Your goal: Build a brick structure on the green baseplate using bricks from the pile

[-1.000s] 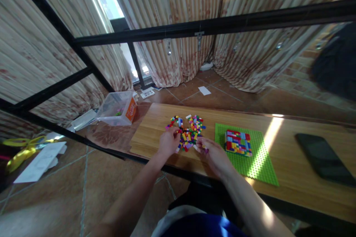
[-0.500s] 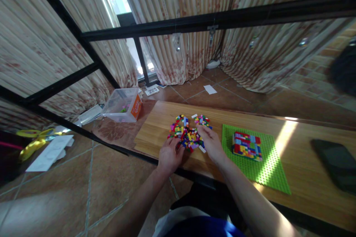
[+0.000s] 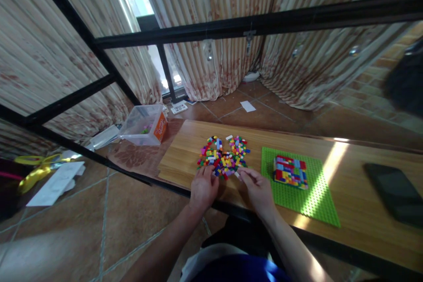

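A heap of small coloured bricks (image 3: pixel 224 156) lies on the wooden table (image 3: pixel 357 202). My left hand (image 3: pixel 203 187) rests at the heap's near edge, fingers curled on the table beside the bricks. My right hand (image 3: pixel 257 187) is just right of it, fingers pinched together at the heap's near right corner; what they hold is too small to make out. To the right sits a green baseplate (image 3: pixel 313 194) with a block of mixed-colour bricks (image 3: pixel 290 170) built on it.
A black phone (image 3: pixel 393 194) lies at the table's right end. A clear plastic box (image 3: pixel 143 125) with an orange label stands beyond the table's left end. Black frame bars (image 3: pixel 251 26) cross the view. Papers and yellow ribbon (image 3: pixel 36 169) lie on the tiled floor.
My right hand has drawn back from the top of the heap toward its near edge, fingers now pinched. The left hand has barely moved.
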`<state>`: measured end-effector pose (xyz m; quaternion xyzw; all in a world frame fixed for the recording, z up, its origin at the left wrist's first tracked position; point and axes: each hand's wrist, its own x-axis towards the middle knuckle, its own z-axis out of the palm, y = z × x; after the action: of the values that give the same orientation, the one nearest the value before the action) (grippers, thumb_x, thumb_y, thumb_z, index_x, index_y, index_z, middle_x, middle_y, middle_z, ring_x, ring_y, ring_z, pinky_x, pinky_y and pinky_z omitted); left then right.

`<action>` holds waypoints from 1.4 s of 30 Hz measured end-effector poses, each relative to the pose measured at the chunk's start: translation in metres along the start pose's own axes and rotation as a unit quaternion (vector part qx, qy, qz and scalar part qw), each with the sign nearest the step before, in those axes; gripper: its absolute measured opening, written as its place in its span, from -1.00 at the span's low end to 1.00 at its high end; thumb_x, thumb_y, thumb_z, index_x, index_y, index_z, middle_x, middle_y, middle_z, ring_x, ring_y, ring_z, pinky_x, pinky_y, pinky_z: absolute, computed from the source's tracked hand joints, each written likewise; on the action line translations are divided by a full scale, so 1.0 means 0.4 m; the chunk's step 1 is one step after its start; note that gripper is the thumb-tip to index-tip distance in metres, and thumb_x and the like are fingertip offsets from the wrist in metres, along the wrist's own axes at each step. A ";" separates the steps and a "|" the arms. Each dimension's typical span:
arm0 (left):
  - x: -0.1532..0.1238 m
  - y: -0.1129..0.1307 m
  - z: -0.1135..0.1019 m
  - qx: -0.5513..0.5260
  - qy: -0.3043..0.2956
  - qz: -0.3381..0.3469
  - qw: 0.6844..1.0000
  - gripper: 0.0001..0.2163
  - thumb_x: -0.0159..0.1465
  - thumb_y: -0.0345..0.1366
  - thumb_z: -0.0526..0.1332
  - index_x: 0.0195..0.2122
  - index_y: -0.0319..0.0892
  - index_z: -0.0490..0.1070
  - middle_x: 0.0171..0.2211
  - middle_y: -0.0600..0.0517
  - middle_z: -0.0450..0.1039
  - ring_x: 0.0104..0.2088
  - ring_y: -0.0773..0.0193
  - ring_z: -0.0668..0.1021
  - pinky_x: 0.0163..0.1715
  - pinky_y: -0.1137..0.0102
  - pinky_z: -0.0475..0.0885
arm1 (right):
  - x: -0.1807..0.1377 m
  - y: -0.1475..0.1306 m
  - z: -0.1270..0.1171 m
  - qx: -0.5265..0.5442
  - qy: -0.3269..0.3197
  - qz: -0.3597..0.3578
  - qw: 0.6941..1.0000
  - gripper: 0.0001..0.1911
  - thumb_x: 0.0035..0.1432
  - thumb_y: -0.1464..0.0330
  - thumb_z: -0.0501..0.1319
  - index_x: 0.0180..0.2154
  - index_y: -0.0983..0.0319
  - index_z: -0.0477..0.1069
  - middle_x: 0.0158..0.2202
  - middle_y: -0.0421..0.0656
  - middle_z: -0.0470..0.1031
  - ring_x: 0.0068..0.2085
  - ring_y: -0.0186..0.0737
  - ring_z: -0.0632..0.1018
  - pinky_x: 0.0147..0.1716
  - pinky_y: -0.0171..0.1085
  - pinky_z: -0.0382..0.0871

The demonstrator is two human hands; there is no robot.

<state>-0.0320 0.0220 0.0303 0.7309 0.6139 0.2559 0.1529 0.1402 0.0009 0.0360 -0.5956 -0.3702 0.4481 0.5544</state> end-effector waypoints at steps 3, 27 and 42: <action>-0.011 0.013 -0.008 -0.047 0.019 0.013 0.999 -0.71 0.21 -0.44 0.21 -0.04 -0.13 0.38 -0.21 -0.02 0.48 -0.13 0.14 0.53 -0.05 0.26 0.44 | -0.027 0.005 0.018 0.021 -0.026 0.043 0.999 -0.61 -0.02 0.05 0.32 -0.26 0.20 0.61 -0.30 -0.10 0.62 -0.29 -0.16 0.55 -0.19 -0.16 0.38; -0.054 0.158 -0.051 -0.477 -0.208 -0.159 0.839 -0.74 0.18 -0.11 0.28 -0.45 -0.21 0.37 -0.57 0.11 0.37 -0.55 0.39 0.39 -0.49 0.47 0.28 | -0.114 -0.045 -0.003 0.045 -0.067 0.050 0.996 -0.59 0.05 -0.02 0.27 -0.48 0.22 0.46 -0.58 -0.23 0.39 -0.52 -0.32 0.34 -0.51 -0.32 0.16; -0.087 0.197 -0.028 -0.524 -0.212 -0.181 0.805 -0.77 0.15 -0.15 0.23 -0.48 -0.20 0.31 -0.60 0.15 0.26 -0.58 0.44 0.30 -0.55 0.51 0.21 | -0.147 -0.005 0.010 0.098 0.054 0.073 0.991 -0.57 0.05 -0.03 0.26 -0.51 0.20 0.36 -0.64 -0.30 0.27 -0.57 -0.36 0.24 -0.59 -0.32 0.08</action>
<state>0.0225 -0.0286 0.0753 0.4512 0.4599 0.3452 0.6825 0.1176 -0.0528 0.0453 -0.5870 -0.2498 0.4887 0.5951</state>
